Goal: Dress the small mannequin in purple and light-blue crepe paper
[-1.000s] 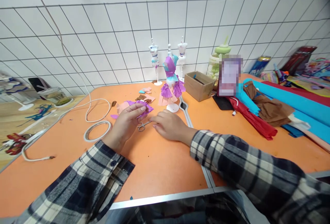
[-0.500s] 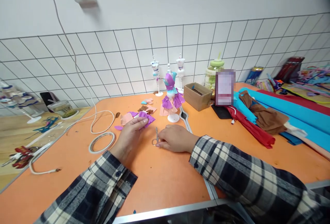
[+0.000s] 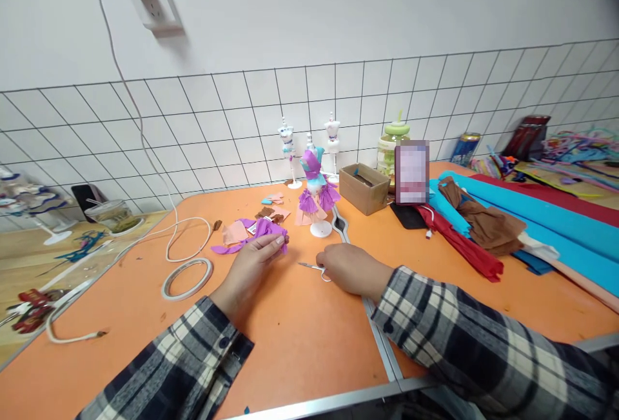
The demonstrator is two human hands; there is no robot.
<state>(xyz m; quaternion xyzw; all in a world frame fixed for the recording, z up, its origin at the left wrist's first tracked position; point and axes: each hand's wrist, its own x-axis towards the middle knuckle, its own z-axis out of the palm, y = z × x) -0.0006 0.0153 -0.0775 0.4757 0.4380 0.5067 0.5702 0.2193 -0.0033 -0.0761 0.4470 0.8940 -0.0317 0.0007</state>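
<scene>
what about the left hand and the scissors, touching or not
Apart: the head view shows orange tabletop between the left hand and the tip of the scissors.

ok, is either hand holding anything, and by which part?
Left hand: purple scrap, pinched at its near edge. Right hand: scissors, by the handle end, grip partly hidden.

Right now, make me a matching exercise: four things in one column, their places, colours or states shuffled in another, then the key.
1. Scissors
2. Purple material
3. Tape roll
4. Box

A. ring-shaped, lying flat
B. at the right hand's fingertips
C. brown, open-topped
D. held in the left hand

Pairs: 1-B, 2-D, 3-A, 4-C
</scene>
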